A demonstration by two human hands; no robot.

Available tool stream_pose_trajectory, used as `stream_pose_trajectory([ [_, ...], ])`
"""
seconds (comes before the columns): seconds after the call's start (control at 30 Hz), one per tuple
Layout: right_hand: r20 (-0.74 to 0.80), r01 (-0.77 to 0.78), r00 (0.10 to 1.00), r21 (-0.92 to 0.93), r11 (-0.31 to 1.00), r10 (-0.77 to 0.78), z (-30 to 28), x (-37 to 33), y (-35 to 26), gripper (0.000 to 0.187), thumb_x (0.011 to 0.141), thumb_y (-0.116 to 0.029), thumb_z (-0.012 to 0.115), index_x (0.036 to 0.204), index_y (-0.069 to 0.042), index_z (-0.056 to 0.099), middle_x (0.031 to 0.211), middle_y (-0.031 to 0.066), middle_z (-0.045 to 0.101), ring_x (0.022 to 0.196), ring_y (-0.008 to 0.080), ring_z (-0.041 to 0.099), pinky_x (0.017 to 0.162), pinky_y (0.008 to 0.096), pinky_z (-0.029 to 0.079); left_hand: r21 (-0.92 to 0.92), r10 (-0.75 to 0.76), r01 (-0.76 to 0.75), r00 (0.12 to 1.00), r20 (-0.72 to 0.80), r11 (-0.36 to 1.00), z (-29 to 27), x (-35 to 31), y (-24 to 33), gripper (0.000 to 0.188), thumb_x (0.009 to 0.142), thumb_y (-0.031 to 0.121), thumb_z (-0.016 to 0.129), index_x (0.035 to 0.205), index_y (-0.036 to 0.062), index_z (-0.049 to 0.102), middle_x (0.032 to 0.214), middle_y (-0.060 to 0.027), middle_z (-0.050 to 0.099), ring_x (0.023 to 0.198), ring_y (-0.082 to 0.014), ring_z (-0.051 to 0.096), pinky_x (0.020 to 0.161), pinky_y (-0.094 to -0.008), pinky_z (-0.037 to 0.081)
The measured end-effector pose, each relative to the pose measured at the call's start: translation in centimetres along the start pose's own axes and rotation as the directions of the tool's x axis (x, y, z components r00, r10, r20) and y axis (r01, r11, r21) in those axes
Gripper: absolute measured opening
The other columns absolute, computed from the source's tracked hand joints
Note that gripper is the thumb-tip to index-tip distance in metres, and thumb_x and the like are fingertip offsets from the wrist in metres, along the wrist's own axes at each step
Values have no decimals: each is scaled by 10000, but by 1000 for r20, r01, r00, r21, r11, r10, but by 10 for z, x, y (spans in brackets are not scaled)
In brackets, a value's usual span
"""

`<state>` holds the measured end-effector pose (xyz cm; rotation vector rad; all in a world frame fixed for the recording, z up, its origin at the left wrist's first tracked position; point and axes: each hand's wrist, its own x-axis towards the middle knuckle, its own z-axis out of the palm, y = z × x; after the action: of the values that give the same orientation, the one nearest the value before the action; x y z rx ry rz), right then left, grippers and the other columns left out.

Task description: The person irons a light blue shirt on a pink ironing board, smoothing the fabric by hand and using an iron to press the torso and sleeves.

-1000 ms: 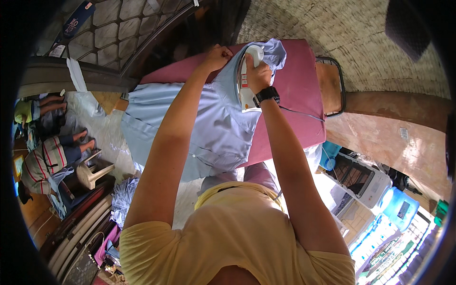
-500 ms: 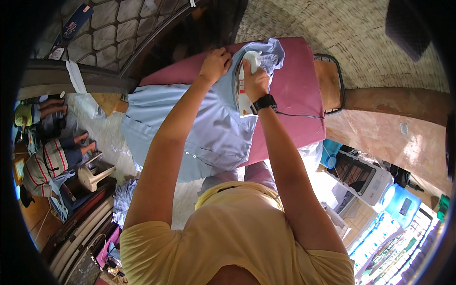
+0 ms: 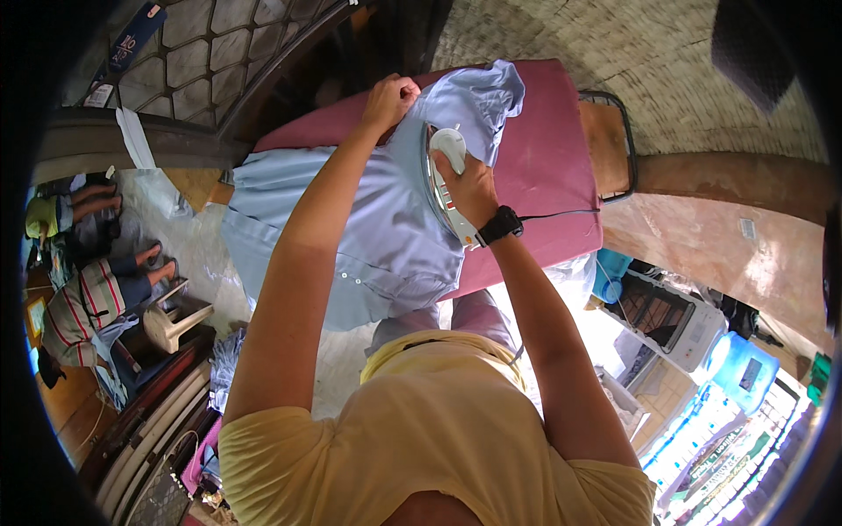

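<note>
A light blue buttoned shirt point(image 3: 373, 223) lies spread over a maroon ironing board point(image 3: 553, 167), its lower part hanging over the near edge. My right hand point(image 3: 472, 191) is wrapped round the handle of a white clothes iron point(image 3: 450, 145), which rests on the upper part of the shirt. A dark cord runs off to the right from the iron. To the left of the iron, my left hand point(image 3: 392, 98) has its fingers curled at the shirt's far edge, pinching the cloth by the sleeve. The fingertips are partly hidden.
A dark lattice screen point(image 3: 210, 61) stands beyond the board's far left. On the right, the board's metal rack point(image 3: 629, 145) sits close to a curved wall. Two people sit at the left near a beige stool point(image 3: 171, 320). A white appliance point(image 3: 693, 337) stands at lower right.
The iron in my right hand has slid toward me and slightly left, exposing the sleeve beyond it. My left hand has shifted slightly away and left, its fingers more curled.
</note>
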<state>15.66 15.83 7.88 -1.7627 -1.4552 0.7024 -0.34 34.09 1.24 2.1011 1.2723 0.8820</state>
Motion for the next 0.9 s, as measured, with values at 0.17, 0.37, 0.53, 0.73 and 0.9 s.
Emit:
stream_pose_trajectory([
  [0.17, 9, -118, 993, -111, 987, 119, 9, 37, -4, 513, 918, -465, 648, 859, 43, 686, 743, 264, 663, 731, 437, 679, 612, 458, 530, 60, -46, 40, 994, 97, 997, -1, 5, 4, 147, 799, 81, 665, 893, 119, 772, 859, -123, 669, 834, -292, 669, 792, -397, 534],
  [0.37, 63, -104, 993, -11, 995, 104, 4, 40, -21, 704, 869, -613, 598, 897, 85, 683, 782, 292, 679, 758, 425, 696, 714, 471, 563, -165, -251, 276, 955, 157, 947, -25, -9, -10, 152, 857, 98, 668, 981, 76, 753, 1006, -112, 732, 921, -231, 700, 851, -356, 540],
  [0.53, 69, -135, 987, -144, 980, 146, 9, 73, -23, 761, 850, -664, 582, 895, 88, 690, 816, 307, 677, 839, 444, 689, 762, 482, 563, 259, -330, 248, 876, 351, 933, -46, -37, 17, 184, 777, 257, 772, 866, 97, 756, 915, -105, 740, 914, -278, 702, 826, -421, 540],
  [0.73, 238, -11, 970, -154, 988, 48, 16, 73, -19, 742, 851, -644, 605, 915, 91, 678, 820, 299, 681, 850, 448, 686, 763, 496, 562, 177, -346, 308, 899, 268, 935, -45, -69, -5, 232, 732, 227, 833, 845, 69, 707, 842, -91, 730, 822, -244, 693, 784, -396, 543],
  [0.9, 258, 71, 966, -129, 989, -35, 2, 35, -11, 663, 886, -582, 619, 813, 73, 679, 702, 263, 664, 734, 414, 694, 664, 480, 550, -88, -285, 319, 918, 277, 944, -48, -72, -2, 201, 753, 119, 811, 864, 28, 670, 795, -84, 708, 736, -168, 674, 685, -313, 530],
])
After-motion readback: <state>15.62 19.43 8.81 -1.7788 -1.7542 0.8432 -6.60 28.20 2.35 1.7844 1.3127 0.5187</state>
